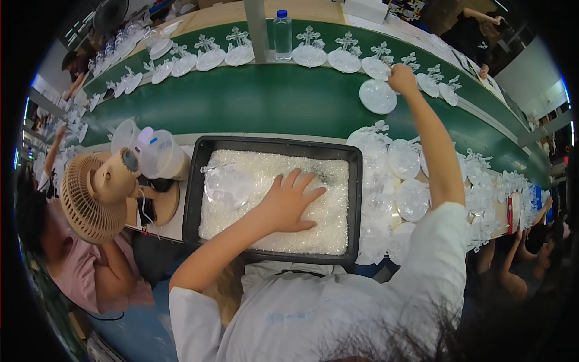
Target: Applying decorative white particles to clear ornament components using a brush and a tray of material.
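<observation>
I'm seeing the left hand [291,202] lying flat, fingers spread, on beads [313,232] (black tray [199,181]), the right hand [401,78] gripping a disc [377,96].

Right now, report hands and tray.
Left hand flat on beads in tray. Right hand reaching clear discs on belt. Nothing blocking.

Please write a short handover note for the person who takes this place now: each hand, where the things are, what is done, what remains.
Left hand: open, palm flat on the white granules in the black tray.
Right hand: stretched out to the green conveyor belt, at a clear round plastic piece.
Done: a row of clear cross pieces stands along the far side of the belt.
Left: a pile of clear plastic pieces lies right of the tray.
</observation>
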A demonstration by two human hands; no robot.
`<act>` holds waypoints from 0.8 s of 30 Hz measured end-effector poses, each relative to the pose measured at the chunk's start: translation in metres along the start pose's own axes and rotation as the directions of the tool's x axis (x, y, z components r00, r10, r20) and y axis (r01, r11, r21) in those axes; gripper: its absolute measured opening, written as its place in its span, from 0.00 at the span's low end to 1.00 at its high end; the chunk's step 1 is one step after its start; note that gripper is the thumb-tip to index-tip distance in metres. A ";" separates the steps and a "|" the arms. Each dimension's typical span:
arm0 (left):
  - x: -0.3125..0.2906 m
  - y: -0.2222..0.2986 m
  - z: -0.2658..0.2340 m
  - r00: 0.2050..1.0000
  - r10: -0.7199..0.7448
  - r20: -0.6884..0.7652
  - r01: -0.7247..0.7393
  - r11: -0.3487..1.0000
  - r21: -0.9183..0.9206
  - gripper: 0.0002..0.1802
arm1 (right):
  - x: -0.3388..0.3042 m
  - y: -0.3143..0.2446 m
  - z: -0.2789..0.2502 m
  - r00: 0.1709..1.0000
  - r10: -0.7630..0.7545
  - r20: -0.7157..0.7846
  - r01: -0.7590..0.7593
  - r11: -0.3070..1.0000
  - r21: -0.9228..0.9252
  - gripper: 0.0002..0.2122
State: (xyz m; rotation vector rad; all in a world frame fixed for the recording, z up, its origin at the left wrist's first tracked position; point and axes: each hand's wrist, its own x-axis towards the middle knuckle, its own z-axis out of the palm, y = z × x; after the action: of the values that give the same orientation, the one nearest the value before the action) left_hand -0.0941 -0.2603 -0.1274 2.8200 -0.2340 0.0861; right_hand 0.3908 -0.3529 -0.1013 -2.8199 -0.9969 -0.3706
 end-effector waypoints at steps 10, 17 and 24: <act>-0.033 -0.002 -0.041 0.981 -0.087 0.174 0.113 0.983 -0.147 0.37 | -0.205 -0.128 -0.172 0.705 -0.639 -0.308 0.709 0.642 0.290 0.13; -0.040 0.011 -0.025 0.825 -0.467 0.319 0.512 0.856 -0.072 0.46 | -0.291 -0.195 -0.107 0.569 -0.822 -0.013 0.822 0.570 -0.018 0.12; -0.021 0.004 -0.004 0.981 -0.174 -0.082 0.108 0.851 -0.514 0.47 | -0.273 -0.184 -0.084 0.816 -0.490 0.307 0.434 0.870 0.235 0.19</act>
State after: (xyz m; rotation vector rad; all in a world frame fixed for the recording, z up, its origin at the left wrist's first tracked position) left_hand -0.1157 -0.2599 -0.1244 2.2821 -0.0105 0.1454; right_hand 0.0537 -0.3912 -0.0872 -2.5196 -1.7178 0.1928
